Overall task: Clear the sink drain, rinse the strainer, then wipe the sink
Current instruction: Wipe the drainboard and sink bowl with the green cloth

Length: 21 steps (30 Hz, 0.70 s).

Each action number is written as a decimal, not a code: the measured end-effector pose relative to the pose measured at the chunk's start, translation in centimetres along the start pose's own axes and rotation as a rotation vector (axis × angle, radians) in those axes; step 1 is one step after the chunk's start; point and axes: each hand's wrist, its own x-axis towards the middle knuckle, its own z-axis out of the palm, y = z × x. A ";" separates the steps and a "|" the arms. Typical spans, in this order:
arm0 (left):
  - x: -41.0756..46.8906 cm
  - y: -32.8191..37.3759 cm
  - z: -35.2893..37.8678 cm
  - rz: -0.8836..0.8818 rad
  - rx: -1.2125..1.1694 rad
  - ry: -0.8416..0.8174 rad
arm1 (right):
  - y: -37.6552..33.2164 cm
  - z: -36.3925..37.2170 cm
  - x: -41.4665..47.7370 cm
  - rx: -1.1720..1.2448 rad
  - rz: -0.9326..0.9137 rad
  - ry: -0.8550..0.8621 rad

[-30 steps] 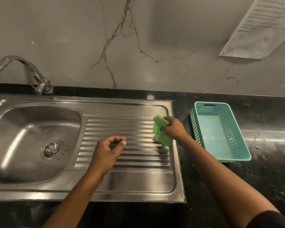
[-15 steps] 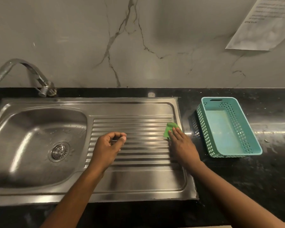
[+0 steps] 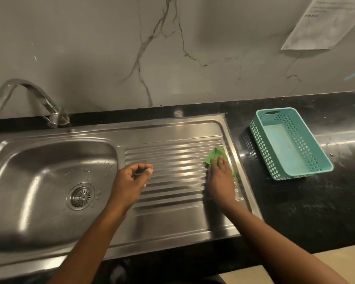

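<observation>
A stainless steel sink (image 3: 49,226) fills the left of the view, with a round strainer (image 3: 82,196) seated in the drain of its basin. Its ribbed drainboard (image 3: 172,158) lies to the right. My right hand (image 3: 220,180) presses flat on a green cloth (image 3: 214,154) at the drainboard's right edge; most of the cloth is hidden under the palm. My left hand (image 3: 131,179) hovers over the drainboard's left side, fingers curled loosely with nothing in them.
A curved metal tap (image 3: 29,95) stands behind the basin at the left. An empty teal perforated basket (image 3: 320,160) sits on the black counter (image 3: 295,212) right of the sink. A paper sheet (image 3: 326,23) hangs on the marble wall.
My right hand brought the green cloth down from a pinch above the drainboard and now presses it flat near the right edge. The left hand has stayed in place.
</observation>
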 end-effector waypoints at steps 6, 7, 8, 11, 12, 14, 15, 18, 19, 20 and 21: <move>0.0 -0.7 -3.6 0.006 -0.041 0.061 | -13.1 6.1 -3.5 0.084 -0.251 -0.113; 0.0 -0.7 -4.1 0.010 -0.037 0.070 | -15.3 7.0 -4.1 0.088 -0.316 -0.155; 0.0 -0.7 -4.6 0.015 -0.035 0.078 | -17.1 7.7 -4.5 0.087 -0.374 -0.193; 0.0 -0.7 -5.8 0.029 -0.044 0.089 | -18.6 8.0 -4.7 0.075 -0.485 -0.267; 0.0 -0.7 -6.0 0.029 -0.049 0.091 | -17.8 7.8 -4.4 0.053 -0.539 -0.281; 0.1 -0.9 -6.1 0.024 -0.045 0.090 | -15.0 7.0 -3.8 -0.007 -0.645 -0.298; 0.1 -1.0 -6.1 0.021 -0.042 0.084 | -13.2 6.4 -3.5 -0.013 -0.654 -0.300; 0.1 -1.3 -6.0 0.013 -0.045 0.067 | -7.6 4.2 -2.9 -0.002 -0.546 -0.243; 0.1 -1.4 -6.0 0.009 -0.048 0.058 | -5.6 3.4 -2.9 -0.007 -0.478 -0.218; 0.1 -1.5 -6.0 0.007 -0.050 0.049 | -3.7 2.5 -2.9 -0.019 -0.405 -0.188; 0.1 -1.6 -6.0 0.006 -0.053 0.044 | -1.8 1.6 -3.0 -0.037 -0.332 -0.151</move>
